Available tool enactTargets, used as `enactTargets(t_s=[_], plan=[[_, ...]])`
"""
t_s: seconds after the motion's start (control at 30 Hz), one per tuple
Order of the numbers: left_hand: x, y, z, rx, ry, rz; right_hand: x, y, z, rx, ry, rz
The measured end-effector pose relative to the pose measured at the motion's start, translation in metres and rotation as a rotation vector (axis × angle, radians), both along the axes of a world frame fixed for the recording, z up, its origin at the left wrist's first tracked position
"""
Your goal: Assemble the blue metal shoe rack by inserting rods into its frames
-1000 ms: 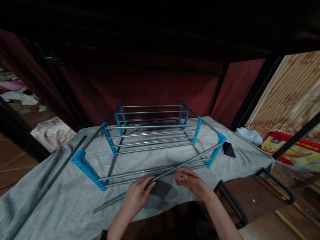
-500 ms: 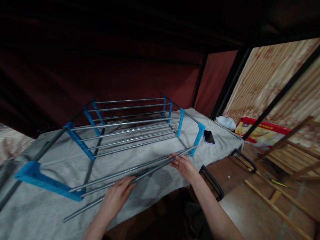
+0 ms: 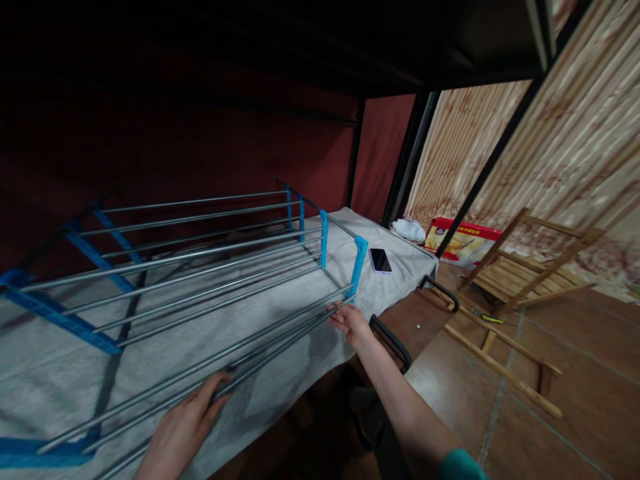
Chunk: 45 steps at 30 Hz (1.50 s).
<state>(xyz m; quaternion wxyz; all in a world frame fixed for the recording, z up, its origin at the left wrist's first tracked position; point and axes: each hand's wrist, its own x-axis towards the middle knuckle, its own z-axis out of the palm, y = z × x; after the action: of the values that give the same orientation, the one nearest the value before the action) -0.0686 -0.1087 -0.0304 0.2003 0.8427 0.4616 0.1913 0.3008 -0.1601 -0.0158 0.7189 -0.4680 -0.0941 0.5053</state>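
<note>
A shoe-rack-like frame of grey metal tubes and blue plastic brackets lies on the grey bed cover. My left hand is curled round a loose grey tube at the frame's near side. Further along that tube, my right hand pinches it close to the front right bracket. The tube runs slantwise beside two tubes seated in the near brackets. Whether its right end touches the bracket is hidden by my fingers.
A phone lies right of the frame. Black bed rails edge the bed. Beyond are a white bundle, a red and yellow box, a wooden chair and a wooden ladder on the tiled floor.
My view has swung right, so the frame appears further left. The right end of the loose tube has come lower, close to the front right bracket's foot. Both hands keep their hold.
</note>
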Motion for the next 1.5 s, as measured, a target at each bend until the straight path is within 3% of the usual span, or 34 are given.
enactTargets(t_s=[0.27,0.63,0.8,1.2,1.5], plan=[[-0.008,0.002,-0.003,-0.067,-0.026,0.007,0.008,0.006,-0.007,-0.073,-0.023,-0.189],[-0.018,0.007,-0.007,-0.076,0.06,-0.091,0.026,0.006,-0.005,-0.127,0.067,-0.245],[-0.021,0.006,-0.006,-0.152,0.083,-0.041,0.03,0.005,-0.01,-0.095,0.053,-0.276],[-0.031,-0.006,0.018,-0.231,0.143,0.002,0.036,0.003,-0.014,-0.057,0.023,-0.293],[-0.036,-0.011,0.031,-0.108,0.126,0.079,0.047,-0.001,-0.01,-0.048,-0.009,-0.298]])
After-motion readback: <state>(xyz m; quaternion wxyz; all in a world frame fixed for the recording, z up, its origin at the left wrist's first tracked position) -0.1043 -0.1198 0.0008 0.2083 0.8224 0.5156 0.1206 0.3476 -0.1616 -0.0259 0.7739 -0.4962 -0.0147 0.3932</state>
